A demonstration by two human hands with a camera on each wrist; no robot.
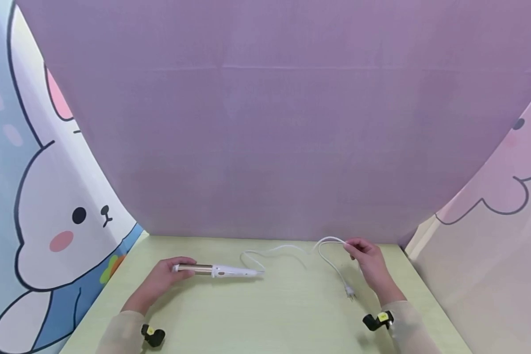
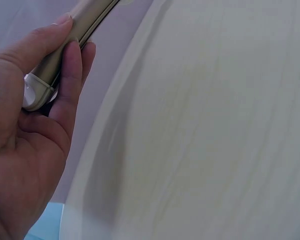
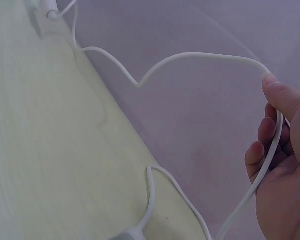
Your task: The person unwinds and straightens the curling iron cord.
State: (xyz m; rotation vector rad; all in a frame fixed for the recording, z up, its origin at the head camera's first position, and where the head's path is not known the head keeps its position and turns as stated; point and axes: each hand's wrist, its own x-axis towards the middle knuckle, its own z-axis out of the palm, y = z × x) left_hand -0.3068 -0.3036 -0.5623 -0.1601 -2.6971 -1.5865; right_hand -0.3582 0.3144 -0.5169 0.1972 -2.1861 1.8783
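Observation:
My left hand (image 1: 162, 279) holds a white and gold hair straightener (image 1: 236, 271) by its gold end, thumb on one side and fingers on the other. Its white handle points right, above the table. In the left wrist view the gold barrel (image 2: 92, 20) with its white tip lies between thumb and fingers. From the handle a white power cord (image 3: 205, 55) runs in loose bends to my right hand (image 1: 372, 265), which pinches it between thumb and fingers. Below that hand the cord hangs down to a white plug (image 1: 349, 290) with metal prongs.
The pale yellow-green table (image 1: 256, 324) lies under both hands. A purple backdrop (image 1: 283, 147) rises behind its far edge. Cartoon-printed curtains stand on the left (image 1: 48, 196) and right (image 1: 491, 255). Small black cameras sit on both wrists.

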